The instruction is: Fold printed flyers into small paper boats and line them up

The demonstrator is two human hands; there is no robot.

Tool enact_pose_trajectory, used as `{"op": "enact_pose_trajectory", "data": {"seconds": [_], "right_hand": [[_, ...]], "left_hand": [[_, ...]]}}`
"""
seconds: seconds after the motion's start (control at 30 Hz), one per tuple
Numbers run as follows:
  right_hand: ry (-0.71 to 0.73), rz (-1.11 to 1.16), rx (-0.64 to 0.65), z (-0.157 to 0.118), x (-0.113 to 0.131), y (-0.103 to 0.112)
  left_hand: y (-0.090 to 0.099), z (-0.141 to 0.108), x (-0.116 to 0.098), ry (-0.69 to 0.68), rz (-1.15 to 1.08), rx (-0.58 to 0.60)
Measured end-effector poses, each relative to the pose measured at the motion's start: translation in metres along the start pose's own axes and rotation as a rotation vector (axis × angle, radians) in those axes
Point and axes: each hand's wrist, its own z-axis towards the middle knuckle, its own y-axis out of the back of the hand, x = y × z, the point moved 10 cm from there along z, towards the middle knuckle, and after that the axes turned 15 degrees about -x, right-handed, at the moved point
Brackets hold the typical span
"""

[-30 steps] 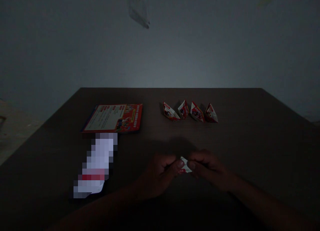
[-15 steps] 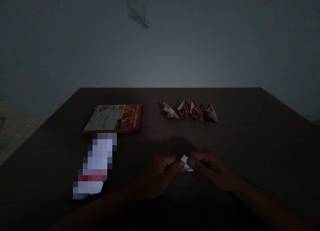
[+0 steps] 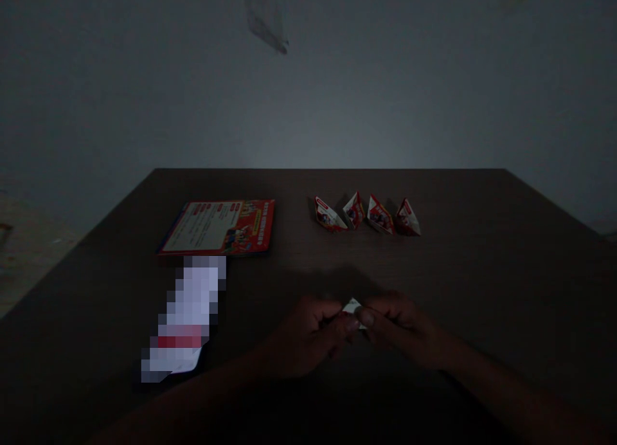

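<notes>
A small piece of white paper (image 3: 352,305) is pinched between my two hands above the near part of the table. My left hand (image 3: 313,332) is closed on its left side, thumb on top. On the right side, my right hand (image 3: 402,326) grips it with the thumb pressed over it. The thumbs nearly touch and cover most of the paper, so its lower part is hidden. Beyond the hands stand several folded red and white paper pieces in a row, among them the leftmost one (image 3: 330,216) and the rightmost one (image 3: 407,218).
A stack of red printed cards or booklets (image 3: 207,227) lies at the left of the dark table (image 3: 457,194). Nearer me is a bright, pixelated flat object (image 3: 187,316). A clear plastic bag (image 3: 266,17) hangs on the wall behind.
My thumbs have come closer together, and less of the white paper shows between them. The folded pieces and the cards have stayed in place.
</notes>
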Motion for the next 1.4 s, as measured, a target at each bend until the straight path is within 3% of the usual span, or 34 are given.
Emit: {"op": "enact_pose_trajectory", "data": {"seconds": [0.17, 0.57, 0.77, 1.07, 1.4], "right_hand": [[-0.035, 0.088, 0.024, -0.002, -0.004, -0.002], [-0.022, 0.095, 0.024, -0.002, -0.003, -0.002], [-0.039, 0.108, 0.051, -0.002, -0.006, -0.003], [0.01, 0.093, 0.137, -0.003, 0.012, -0.013], [0.074, 0.033, 0.164, -0.008, 0.015, -0.014]], "left_hand": [[-0.001, 0.0, 0.005, 0.084, -0.058, 0.004], [-0.002, 0.001, 0.001, 0.023, -0.169, 0.003], [-0.005, 0.0, 0.007, 0.081, -0.235, -0.001], [-0.003, -0.001, -0.003, -0.022, -0.054, -0.019], [-0.01, -0.007, 0.0, 0.042, -0.157, 0.042]]}}
